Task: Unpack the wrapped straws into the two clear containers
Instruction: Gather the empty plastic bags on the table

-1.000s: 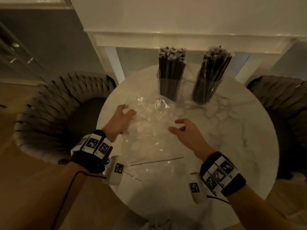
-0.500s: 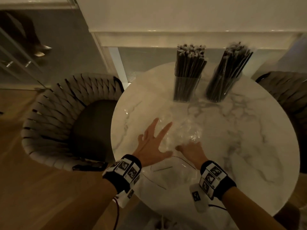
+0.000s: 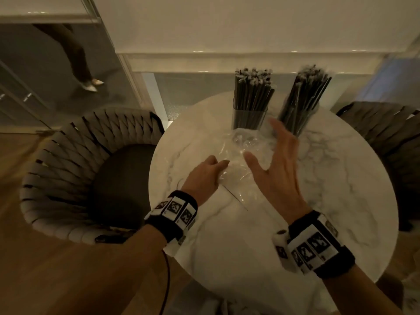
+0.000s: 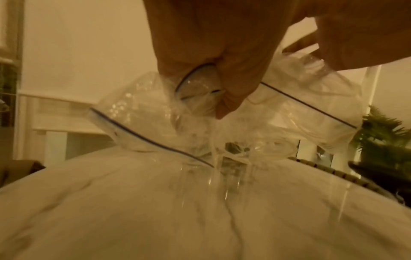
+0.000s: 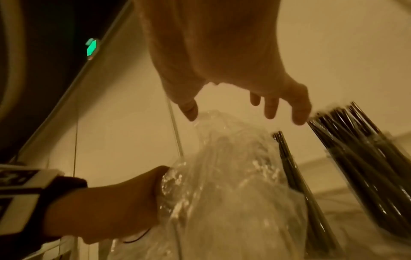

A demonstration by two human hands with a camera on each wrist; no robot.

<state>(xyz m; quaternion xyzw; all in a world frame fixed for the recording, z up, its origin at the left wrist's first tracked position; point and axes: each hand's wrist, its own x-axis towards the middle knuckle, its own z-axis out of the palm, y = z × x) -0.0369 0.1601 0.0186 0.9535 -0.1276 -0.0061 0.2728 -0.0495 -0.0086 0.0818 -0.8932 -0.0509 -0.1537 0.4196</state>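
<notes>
Two clear containers (image 3: 249, 117) (image 3: 300, 119) full of black straws (image 3: 253, 87) stand at the far side of the round marble table (image 3: 341, 189). A pile of crumpled clear plastic wrapping (image 3: 245, 144) (image 4: 289, 112) (image 5: 222, 176) lies in front of them. My left hand (image 3: 209, 173) grips the near left part of the wrapping, fingers curled into it, as the left wrist view shows. My right hand (image 3: 272, 164) hovers over the wrapping with fingers spread and straight, holding nothing; its fingertips (image 5: 298, 114) are close to the right container's straws (image 5: 355, 149).
A woven armchair (image 3: 75, 169) stands left of the table and another (image 3: 391, 142) at the right. A white counter or wall (image 3: 227, 30) runs behind the table. A person's leg (image 3: 77, 57) shows at the upper left. The near table surface is bare marble.
My left hand has gone from spread flat to gripping the wrapping. My right hand has lifted off the plastic and opened, reaching forward over the pile toward the containers.
</notes>
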